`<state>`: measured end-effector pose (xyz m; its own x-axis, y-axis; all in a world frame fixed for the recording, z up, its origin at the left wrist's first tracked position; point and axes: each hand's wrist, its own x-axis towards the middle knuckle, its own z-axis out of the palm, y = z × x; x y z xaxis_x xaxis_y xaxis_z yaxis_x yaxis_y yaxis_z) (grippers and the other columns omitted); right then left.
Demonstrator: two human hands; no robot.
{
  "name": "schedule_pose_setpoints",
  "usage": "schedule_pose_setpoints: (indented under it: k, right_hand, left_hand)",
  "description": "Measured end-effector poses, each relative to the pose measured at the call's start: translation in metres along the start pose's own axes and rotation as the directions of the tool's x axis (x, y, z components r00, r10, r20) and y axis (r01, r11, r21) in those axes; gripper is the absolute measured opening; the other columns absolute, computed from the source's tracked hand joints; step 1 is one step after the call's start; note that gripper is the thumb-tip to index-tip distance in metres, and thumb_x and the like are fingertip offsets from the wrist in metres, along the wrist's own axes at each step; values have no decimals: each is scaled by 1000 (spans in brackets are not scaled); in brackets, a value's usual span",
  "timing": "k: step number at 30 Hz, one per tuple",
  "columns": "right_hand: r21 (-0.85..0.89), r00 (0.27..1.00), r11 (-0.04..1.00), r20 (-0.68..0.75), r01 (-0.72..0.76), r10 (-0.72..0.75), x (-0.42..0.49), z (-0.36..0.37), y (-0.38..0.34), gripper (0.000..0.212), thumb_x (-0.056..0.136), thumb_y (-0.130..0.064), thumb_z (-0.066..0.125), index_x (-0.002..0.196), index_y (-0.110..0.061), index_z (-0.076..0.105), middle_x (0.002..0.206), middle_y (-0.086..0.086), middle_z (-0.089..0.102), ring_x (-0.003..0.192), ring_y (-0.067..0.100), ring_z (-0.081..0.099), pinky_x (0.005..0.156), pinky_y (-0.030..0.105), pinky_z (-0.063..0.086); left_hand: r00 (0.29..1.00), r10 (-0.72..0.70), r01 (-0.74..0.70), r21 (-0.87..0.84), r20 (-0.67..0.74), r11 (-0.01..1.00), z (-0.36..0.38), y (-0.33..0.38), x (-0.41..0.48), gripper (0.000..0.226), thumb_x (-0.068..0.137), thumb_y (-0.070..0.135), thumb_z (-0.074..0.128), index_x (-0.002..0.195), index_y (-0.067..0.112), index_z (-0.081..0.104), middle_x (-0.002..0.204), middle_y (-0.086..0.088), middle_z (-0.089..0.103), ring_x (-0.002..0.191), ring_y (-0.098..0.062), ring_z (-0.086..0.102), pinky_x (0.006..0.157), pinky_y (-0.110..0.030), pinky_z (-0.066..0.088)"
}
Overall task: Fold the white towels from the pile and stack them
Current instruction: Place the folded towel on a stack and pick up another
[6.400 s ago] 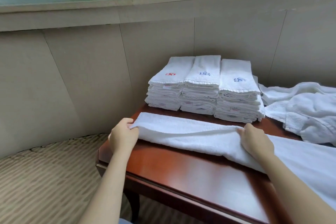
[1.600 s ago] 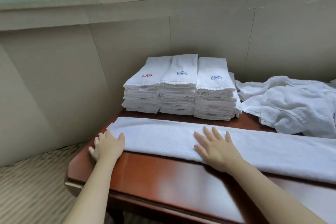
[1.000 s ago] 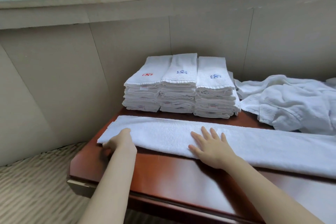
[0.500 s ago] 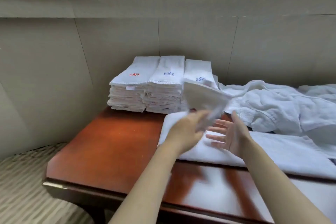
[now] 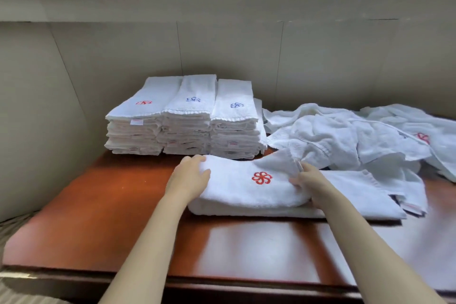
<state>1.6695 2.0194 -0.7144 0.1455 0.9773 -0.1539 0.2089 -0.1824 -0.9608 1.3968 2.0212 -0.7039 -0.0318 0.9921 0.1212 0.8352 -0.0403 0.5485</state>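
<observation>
A white towel with a red flower emblem lies folded over on the wooden table. My left hand rests flat on its left folded end, fingers spread. My right hand pinches the upper layer's edge just right of the emblem. Behind the towel stand three side-by-side stacks of folded towels. The loose pile of white towels spreads over the table's right side.
A beige panelled wall and a window sill rise right behind the stacks. Bare table surface shows at the left and along the front edge. Striped carpet lies at the lower left.
My left hand lifted the long towel's left end and brought it over to the right, doubling the towel. The red emblem now faces up. Both hands sit on the folded part.
</observation>
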Motion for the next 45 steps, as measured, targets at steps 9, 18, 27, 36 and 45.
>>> schedule_pose_setpoints:
  k: [9, 18, 27, 36, 45]
  right_hand:
    - [-211, 944, 977, -326, -24, -48, 7, -69, 6, 25, 79, 9, 54, 62, -10, 51, 60, 5, 50, 64, 22, 50, 54, 27, 36]
    - [-400, 935, 905, -356, -146, -6, 3, -91, 37, 45, 80, -13, 71, 48, -12, 39, 49, 3, 36, 51, 17, 40, 50, 29, 26]
    - [-349, 982, 918, 34, 186, -186, -5, -41, 22, 10, 84, -12, 65, 77, -5, 64, 62, -4, 51, 58, 8, 45, 58, 26, 36]
    - [-157, 925, 980, -338, 124, -172, 7, -76, 32, 18, 88, -14, 58, 73, -13, 48, 64, -3, 41, 61, 14, 38, 62, 29, 32]
    - [-320, 961, 943, -278, -92, -1, 2, -90, 51, 7, 82, -9, 60, 77, -12, 56, 73, 8, 50, 67, 16, 45, 60, 28, 31]
  left_hand:
    - [941, -229, 301, -307, 249, 903, 24, 7, 3, 70, 90, 46, 54, 146, 12, 30, 138, -5, 47, 114, -23, 53, 93, -36, 49]
    - [937, -187, 307, -437, 296, 846, 34, 28, 6, 75, 66, 25, 80, 129, 4, 46, 120, -11, 58, 99, -24, 57, 79, -32, 46]
    - [908, -408, 414, 54, -92, 909, -19, -5, 22, 68, 82, 31, 64, 141, 14, 37, 138, -16, 47, 125, -37, 46, 99, -44, 40]
    - [926, -331, 316, 108, 180, 943, 9, 3, 24, 69, 88, 41, 57, 142, 8, 31, 140, -16, 44, 123, -35, 46, 93, -36, 40]
    - [951, -280, 255, 181, 131, 950, 19, -1, 25, 55, 93, 27, 54, 139, 3, 33, 130, -17, 52, 114, -34, 51, 84, -34, 40]
